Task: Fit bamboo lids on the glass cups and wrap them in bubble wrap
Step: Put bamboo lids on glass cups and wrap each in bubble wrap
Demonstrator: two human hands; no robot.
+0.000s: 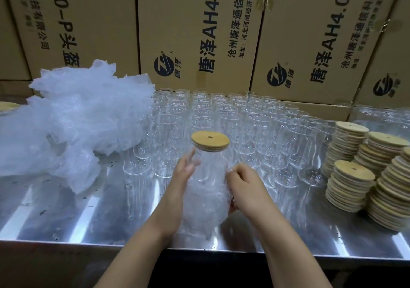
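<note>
A glass cup (210, 165) with a round bamboo lid (210, 140) on top stands near the front of the steel table. Bubble wrap (207, 201) surrounds its body below the lid. My left hand (183, 172) lies flat against the wrap on the cup's left side, fingers stretched upward. On the right side my right hand (243, 184) pinches the wrap's edge. Behind the cup stand several rows of bare glass cups (224, 114). Stacks of bamboo lids (355, 172) sit at the right.
A loose heap of bubble wrap (75, 119) covers the table's left part. Printed cardboard boxes (199, 32) form a wall behind the table. The steel table (88, 216) has its front edge just below my forearms. More glasses (381, 114) stand at far right.
</note>
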